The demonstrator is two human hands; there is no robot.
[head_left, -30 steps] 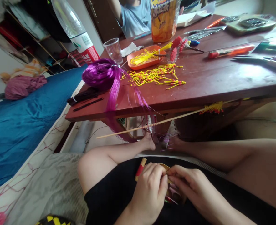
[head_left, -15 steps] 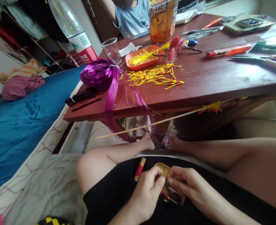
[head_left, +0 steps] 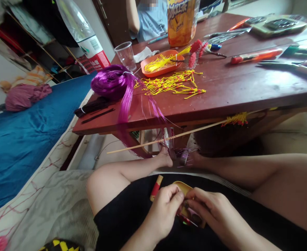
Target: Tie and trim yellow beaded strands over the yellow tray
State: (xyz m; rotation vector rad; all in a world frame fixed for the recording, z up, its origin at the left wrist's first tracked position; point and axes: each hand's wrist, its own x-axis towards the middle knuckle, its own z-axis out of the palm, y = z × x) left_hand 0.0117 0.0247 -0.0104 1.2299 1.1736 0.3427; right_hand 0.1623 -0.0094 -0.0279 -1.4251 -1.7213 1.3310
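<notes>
Both my hands are close together over my lap, above a yellow tray (head_left: 182, 185) that lies on black cloth (head_left: 127, 209). The thumb and fingers of my left hand (head_left: 167, 204) are pinched together. My right hand (head_left: 208, 205) pinches just beside it, the fingertips almost meeting. Whatever small thing sits between the fingertips is too tiny and dark to make out. Small items in the tray are partly hidden by my hands. Left of my left hand lies a red and tan tube (head_left: 156, 187).
The dark red table (head_left: 211, 90) ahead carries a purple fibre bundle (head_left: 109, 82), yellow stems with red tips (head_left: 169, 83), an orange dish (head_left: 162, 72), a clear cup (head_left: 126, 55) and pliers (head_left: 291, 66). A thin stick (head_left: 166, 139) juts along its front edge. Another person (head_left: 152, 21) sits across.
My fingers have shifted slightly while staying pinched over the tray. A dark thread-like bit above the fingertips no longer shows. Across the table, the other person's arm has moved.
</notes>
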